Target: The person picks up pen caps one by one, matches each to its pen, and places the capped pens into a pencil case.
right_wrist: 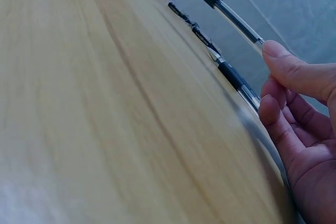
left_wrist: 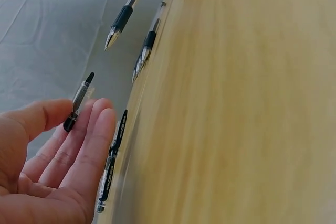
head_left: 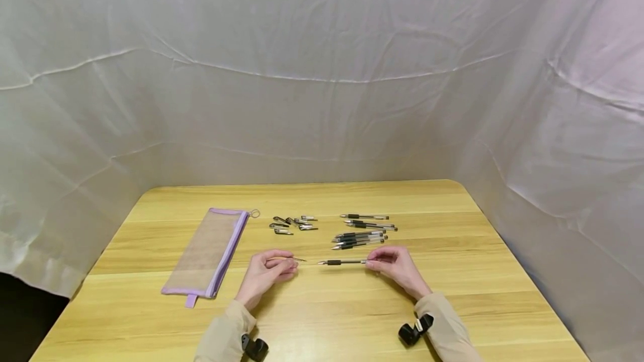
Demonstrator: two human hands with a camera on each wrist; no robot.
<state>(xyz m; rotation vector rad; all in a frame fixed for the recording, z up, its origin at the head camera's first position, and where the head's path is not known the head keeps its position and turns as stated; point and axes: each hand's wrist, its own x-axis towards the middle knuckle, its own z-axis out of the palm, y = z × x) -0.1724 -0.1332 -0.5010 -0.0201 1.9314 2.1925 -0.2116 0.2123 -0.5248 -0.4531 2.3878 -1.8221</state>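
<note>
My left hand [head_left: 266, 274] pinches a clear-and-black pen cap [left_wrist: 79, 100] between thumb and fingers, its dark clip tip pointing away from the palm. In my right hand [head_left: 398, 268], thumb and fingertips grip the rear end of a capless gel pen [head_left: 334, 262]. The pen has a black rubber grip and a clear barrel, and its bare metal tip points left toward the cap. A gap separates tip and cap. Both hands are above the near-middle part of the wooden table [head_left: 322, 312].
Several loose pen caps [head_left: 305, 227] lie beyond my left hand. To their right rest several capless pens [head_left: 358, 242], tips leftward. A mesh pouch with purple trim and a zipper [head_left: 228, 258] lies at the left. Pale fabric [head_left: 312, 116] hangs around the table.
</note>
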